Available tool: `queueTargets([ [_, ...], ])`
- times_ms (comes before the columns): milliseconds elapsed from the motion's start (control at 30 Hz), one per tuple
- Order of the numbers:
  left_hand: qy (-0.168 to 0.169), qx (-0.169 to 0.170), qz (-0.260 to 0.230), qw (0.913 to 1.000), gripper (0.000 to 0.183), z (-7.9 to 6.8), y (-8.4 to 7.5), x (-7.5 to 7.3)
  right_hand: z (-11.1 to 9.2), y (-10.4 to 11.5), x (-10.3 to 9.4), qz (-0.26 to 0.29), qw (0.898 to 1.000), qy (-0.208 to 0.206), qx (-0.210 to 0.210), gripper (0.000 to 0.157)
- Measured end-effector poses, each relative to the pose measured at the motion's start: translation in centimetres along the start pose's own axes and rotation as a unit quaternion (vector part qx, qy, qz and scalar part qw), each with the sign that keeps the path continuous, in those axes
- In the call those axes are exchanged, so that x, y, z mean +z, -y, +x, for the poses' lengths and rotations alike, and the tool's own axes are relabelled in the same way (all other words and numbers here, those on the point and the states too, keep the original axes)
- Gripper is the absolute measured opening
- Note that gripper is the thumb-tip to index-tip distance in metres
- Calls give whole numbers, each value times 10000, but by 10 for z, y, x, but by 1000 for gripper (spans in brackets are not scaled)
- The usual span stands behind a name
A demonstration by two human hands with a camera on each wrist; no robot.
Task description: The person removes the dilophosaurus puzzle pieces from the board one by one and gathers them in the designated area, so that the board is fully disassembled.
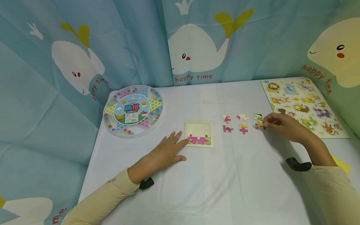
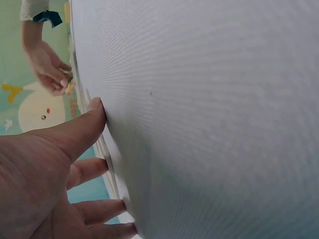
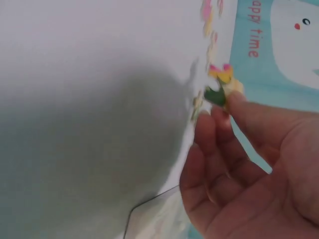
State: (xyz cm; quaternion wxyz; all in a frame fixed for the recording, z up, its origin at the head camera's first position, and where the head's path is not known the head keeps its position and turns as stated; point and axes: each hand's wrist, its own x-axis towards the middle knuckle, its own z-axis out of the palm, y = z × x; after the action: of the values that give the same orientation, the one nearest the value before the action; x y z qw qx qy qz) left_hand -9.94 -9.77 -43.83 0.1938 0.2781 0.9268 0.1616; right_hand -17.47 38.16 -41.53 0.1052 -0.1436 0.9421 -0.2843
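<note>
With the left hand (image 1: 166,153): spread wide on the white bench (image 1: 208,184), holding nothing. One fingertip right at the left edge of the small puzzle frame (image 1: 198,129), looking like a touch, maybe to stop any sliding. With the right hand (image 1: 282,125): pinching one little puzzle piece (image 3: 215,96) between thumb and fingers, well to the right of the frame. Just a pinch, likely because of such a thin, small thing to pick up. Seemingly held by one side, with a green part peeking out.

In the bottom of the frame, pink pieces (image 1: 198,140) in a row, joined snugly. Above those, only a bare space, so probably not full yet. Between frame and right hand, more loose pieces (image 1: 227,128) in two neat rows, mostly apart from each other, perhaps for easy seeing and easy picking. Face up too, with colours showing.

Farther off, the round marble game (image 1: 133,111) at the back left and the animal board (image 1: 311,109) at the back right, likely out of the way to leave room in the middle.
</note>
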Motion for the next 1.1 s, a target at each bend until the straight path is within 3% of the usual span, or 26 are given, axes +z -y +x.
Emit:
queueTargets([
  [167,-13,1,15,10000,73,0,0,0,-1,-6,5,160,9995,245,140,12],
  [400,-26,40,-24,10000,72,0,-1,0,3,0,13,-332,9977,198,563,24],
  [633,-4,6,0,10000,73,-1,-1,-2,8,14,21,-631,9972,-99,381,24],
  [733,8,-16,14,10000,74,-1,0,-3,14,32,31,-659,9970,-364,192,27],
  [867,6,-19,4,10000,73,-1,0,-3,25,76,58,-450,9978,-461,-127,33],
  [1100,-29,39,64,10000,73,0,0,-1,40,152,116,-332,9964,9,-776,42],
])
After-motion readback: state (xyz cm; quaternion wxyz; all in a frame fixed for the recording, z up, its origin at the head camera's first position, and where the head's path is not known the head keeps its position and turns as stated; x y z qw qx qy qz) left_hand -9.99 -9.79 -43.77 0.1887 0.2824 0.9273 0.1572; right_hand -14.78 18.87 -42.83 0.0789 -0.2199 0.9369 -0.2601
